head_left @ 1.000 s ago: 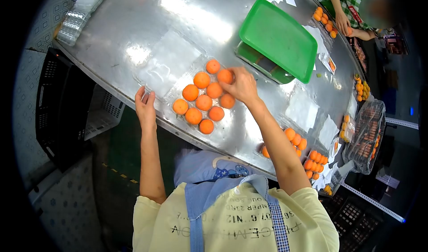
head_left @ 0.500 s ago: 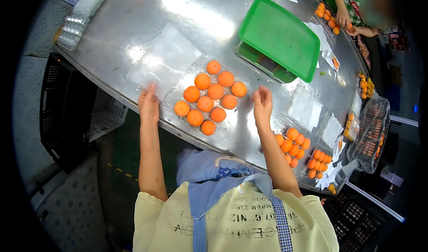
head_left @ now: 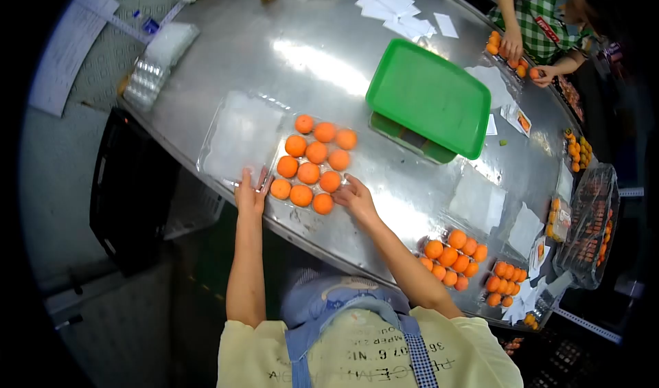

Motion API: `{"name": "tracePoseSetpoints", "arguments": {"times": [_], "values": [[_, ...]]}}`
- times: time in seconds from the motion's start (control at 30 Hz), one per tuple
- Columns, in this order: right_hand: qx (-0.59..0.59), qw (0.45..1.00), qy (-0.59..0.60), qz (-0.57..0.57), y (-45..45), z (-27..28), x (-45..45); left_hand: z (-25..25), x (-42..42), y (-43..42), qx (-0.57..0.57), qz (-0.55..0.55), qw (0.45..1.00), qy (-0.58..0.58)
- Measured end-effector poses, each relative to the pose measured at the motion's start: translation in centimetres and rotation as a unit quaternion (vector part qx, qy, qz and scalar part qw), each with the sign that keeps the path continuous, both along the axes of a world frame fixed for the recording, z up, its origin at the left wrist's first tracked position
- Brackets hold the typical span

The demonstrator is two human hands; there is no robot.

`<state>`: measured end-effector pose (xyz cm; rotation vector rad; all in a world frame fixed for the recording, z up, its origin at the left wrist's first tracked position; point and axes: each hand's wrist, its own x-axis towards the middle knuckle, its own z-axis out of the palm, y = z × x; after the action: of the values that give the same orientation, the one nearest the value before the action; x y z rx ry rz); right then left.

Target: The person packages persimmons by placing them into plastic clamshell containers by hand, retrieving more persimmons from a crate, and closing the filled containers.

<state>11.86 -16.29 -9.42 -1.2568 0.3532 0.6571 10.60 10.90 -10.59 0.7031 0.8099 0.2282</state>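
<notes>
A clear plastic clamshell lies unfolded on the metal table, its tray half filled with several oranges in rows. The lid half lies flat to the left, with a whitish sheet over it. My left hand is at the near edge where lid and tray meet, fingers stretched and apart, touching the plastic. At the tray's right near side, my right hand has its fingers bent around the edge, close beside the oranges.
A green-lidded box stands beyond the tray. More oranges in trays lie to the right. White papers are scattered at the back. Stacked plastic packs sit at the left edge. Across the table a co-worker's hand handles oranges.
My right hand has come left onto the tray's edge. The tray of oranges has turned to sit straighter before me, and my left hand has moved to the seam. The view has shifted.
</notes>
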Motion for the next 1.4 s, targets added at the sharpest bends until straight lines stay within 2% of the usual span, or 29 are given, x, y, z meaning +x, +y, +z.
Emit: {"name": "tracePoseSetpoints", "arguments": {"times": [0.13, 0.27, 0.37, 0.43, 0.5, 0.57, 0.63, 0.73, 0.83, 0.9, 0.97, 1.03, 1.1, 1.13, 1.2, 1.3, 1.4], "values": [[-0.033, 0.995, -0.074, -0.065, 3.5, -1.4, 6.5, -0.5, 5.8, 1.6, -0.031, 0.064, 0.997, -0.026], [-0.008, 0.978, -0.111, -0.177, 6.5, -2.3, 12.9, -1.9, 15.1, 3.0, -0.097, 0.131, 0.986, -0.033], [-0.105, 0.939, -0.202, -0.256, 7.7, -3.4, 13.4, -1.8, 22.3, 2.2, -0.128, 0.139, 0.982, -0.026], [-0.149, 0.932, -0.211, -0.255, 7.8, -3.7, 11.1, -1.7, 26.6, 0.9, -0.122, 0.126, 0.984, -0.020], [-0.232, 0.917, -0.251, -0.205, 7.2, -3.8, 8.2, -1.9, 30.5, -0.8, -0.134, 0.128, 0.982, -0.022], [-0.353, 0.880, -0.289, -0.130, 6.6, -1.4, 6.2, -2.4, 34.0, -2.7, -0.148, 0.117, 0.982, -0.018], [-0.423, 0.824, -0.371, -0.073, 5.8, -1.4, 5.1, -1.8, 37.2, -5.0, -0.150, 0.116, 0.982, -0.022], [-0.438, 0.781, -0.443, -0.029, 5.5, -1.0, 5.4, -1.3, 41.0, -8.5, -0.170, 0.102, 0.979, -0.040], [-0.428, 0.792, -0.434, -0.032, 5.3, -1.3, 5.4, -1.0, 44.0, -11.3, -0.201, 0.077, 0.976, -0.043], [-0.425, 0.786, -0.448, -0.024, 4.9, -1.4, 5.8, -0.9, 45.6, -12.5, -0.210, 0.063, 0.975, -0.039], [-0.420, 0.786, -0.453, -0.031, 4.9, -2.0, 5.4, -3.8, 47.2, -13.2, -0.166, 0.004, 0.981, -0.103], [-0.411, 0.782, -0.468, -0.026, 4.4, -3.0, 5.1, -8.9, 48.6, -12.1, -0.050, -0.087, 0.981, -0.164], [-0.406, 0.794, -0.452, -0.024, 4.3, -2.5, 4.7, -11.2, 48.2, -10.8, -0.063, -0.169, 0.967, -0.177], [-0.407, 0.793, -0.452, -0.029, 4.4, -2.3, 4.7, -10.4, 48.5, -9.9, -0.068, -0.191, 0.968, -0.151], [-0.393, 0.793, -0.463, -0.045, 4.1, -2.3, 4.6, -6.3, 47.4, -7.9, -0.098, -0.188, 0.977, -0.021], [-0.365, 0.797, -0.476, -0.074, 4.1, -2.1, 4.6, -1.7, 40.9, -6.8, -0.017, -0.137, 0.988, 0.064], [-0.336, 0.822, -0.446, -0.106, 3.9, -2.1, 4.4, -7.2, 35.7, -2.8, -0.009, -0.249, 0.968, -0.026]]}}
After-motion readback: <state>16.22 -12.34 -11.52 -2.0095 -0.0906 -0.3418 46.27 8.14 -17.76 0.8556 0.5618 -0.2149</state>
